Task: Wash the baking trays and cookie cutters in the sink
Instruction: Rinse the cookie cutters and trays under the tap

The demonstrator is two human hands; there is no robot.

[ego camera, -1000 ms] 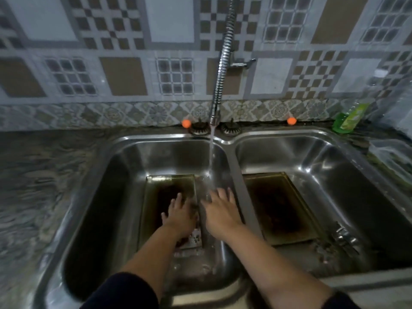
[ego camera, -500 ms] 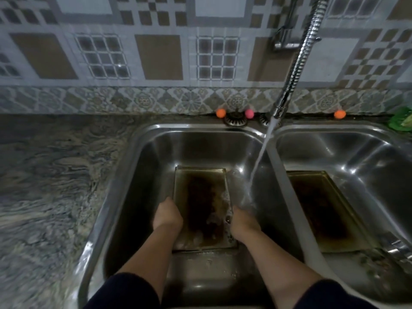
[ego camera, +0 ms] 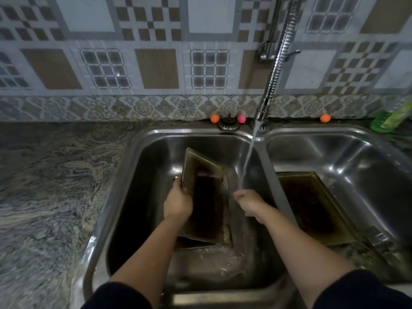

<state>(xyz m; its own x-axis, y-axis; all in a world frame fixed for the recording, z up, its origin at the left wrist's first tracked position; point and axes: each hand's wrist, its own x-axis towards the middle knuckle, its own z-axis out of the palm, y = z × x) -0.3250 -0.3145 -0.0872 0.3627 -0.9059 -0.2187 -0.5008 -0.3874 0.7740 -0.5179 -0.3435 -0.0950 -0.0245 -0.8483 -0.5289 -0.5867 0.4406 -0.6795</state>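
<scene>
Head view: a double steel sink is set in the stone table, and water from the hose tap runs into the left basin. The left hand grips the left edge of a baking tray, fingers curled round its rim, and holds it tilted up, its near end down at the basin floor. A second tray edge appears to lie beneath it. The right hand sits under the stream at the tray's right edge, fingers bent; whether they hold anything cannot be told. The tray surface remains dark with baked-on residue. Another tray lies flat and equally stained in the right basin, with metal pieces, possibly cutters, at its near right corner. Assessment: washing is at an early stage; no item appears clean, and no scrubber is visible.
</scene>
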